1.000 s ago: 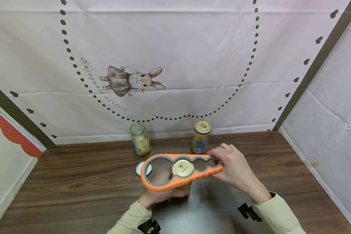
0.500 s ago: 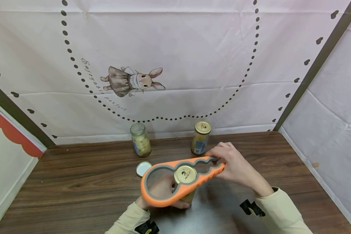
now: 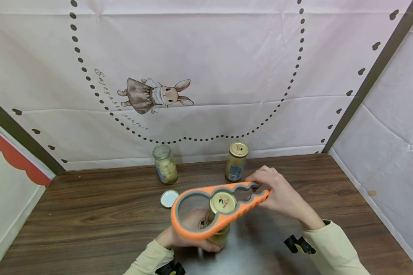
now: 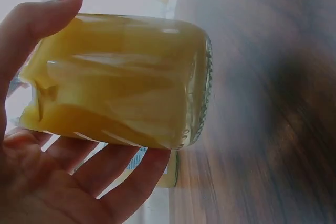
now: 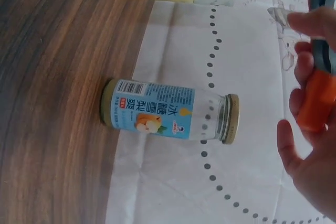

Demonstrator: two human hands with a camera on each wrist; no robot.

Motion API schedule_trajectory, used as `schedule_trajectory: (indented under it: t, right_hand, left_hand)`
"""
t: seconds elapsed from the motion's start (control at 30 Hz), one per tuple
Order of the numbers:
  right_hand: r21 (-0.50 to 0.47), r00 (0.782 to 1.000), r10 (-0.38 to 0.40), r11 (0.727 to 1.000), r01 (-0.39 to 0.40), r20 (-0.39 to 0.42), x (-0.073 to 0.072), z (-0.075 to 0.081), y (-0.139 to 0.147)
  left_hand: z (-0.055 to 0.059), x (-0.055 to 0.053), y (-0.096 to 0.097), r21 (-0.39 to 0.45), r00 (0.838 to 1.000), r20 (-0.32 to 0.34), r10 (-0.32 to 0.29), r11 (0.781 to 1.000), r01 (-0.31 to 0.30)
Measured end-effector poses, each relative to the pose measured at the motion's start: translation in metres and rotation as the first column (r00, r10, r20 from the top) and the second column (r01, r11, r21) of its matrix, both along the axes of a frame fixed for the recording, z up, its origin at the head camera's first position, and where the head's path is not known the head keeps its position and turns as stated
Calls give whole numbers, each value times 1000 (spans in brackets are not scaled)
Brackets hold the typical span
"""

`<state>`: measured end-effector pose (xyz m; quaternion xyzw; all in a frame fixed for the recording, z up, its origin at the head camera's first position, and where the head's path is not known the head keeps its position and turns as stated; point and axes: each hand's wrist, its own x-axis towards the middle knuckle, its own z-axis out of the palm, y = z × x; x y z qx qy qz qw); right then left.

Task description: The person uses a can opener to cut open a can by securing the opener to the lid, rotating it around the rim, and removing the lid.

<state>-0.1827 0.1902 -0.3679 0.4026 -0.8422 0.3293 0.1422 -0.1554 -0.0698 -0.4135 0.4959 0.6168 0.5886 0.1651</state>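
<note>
My left hand grips a glass jar of yellowish contents; in the left wrist view the thumb and fingers curl around its body. A gold lid tops this jar. Around the lid lies an orange and grey jar opener, the lid sitting between its wavy inner edges. My right hand holds the opener's two handle ends from the right. In the right wrist view, part of the orange handle shows against that hand. Part of the held jar is hidden behind the opener.
An uncovered jar with pale pieces stands at the back left, a loose lid white side up before it. A lidded jar with a blue label stands back right. A printed cloth hangs behind the wooden table.
The jar and the opener have shifted slightly right and toward me, and the opener now slants more. Both hands keep their hold. The loose lid, partly covered earlier, is now fully visible.
</note>
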Motion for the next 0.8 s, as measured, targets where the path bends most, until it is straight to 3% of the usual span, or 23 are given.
schedule_trajectory:
  t: [0.03,0.07,0.17,0.4,0.47,0.67,0.8]
  right_hand:
    - [-12,999,-32,999,32,6,1,0,1]
    - [-23,998,-63,998,64,19,1,-1,3]
    - [-39,986,-155,987,158,59,3,-3,8]
    - [-16,919,-329,940,340,216,13,-6,20]
    - [-4,897,-370,924,382,240,15,-8,23]
    - [74,832,-482,873,481,274,20,-17,33]
    - [130,798,-539,842,524,270,26,-23,39]
  left_hand:
    - [5,7,-5,-39,995,-4,102,994,-102]
    - [3,9,-9,-102,985,6,175,980,-173]
    - [-15,12,-22,-315,941,55,334,900,-301]
    - [-17,5,-28,-350,928,-30,370,866,-357]
    - [-17,2,-29,-359,919,-3,394,858,-368]
    - [-20,-6,-32,-365,869,117,482,834,-413]
    - [-19,-16,-38,-352,849,145,509,828,-436]
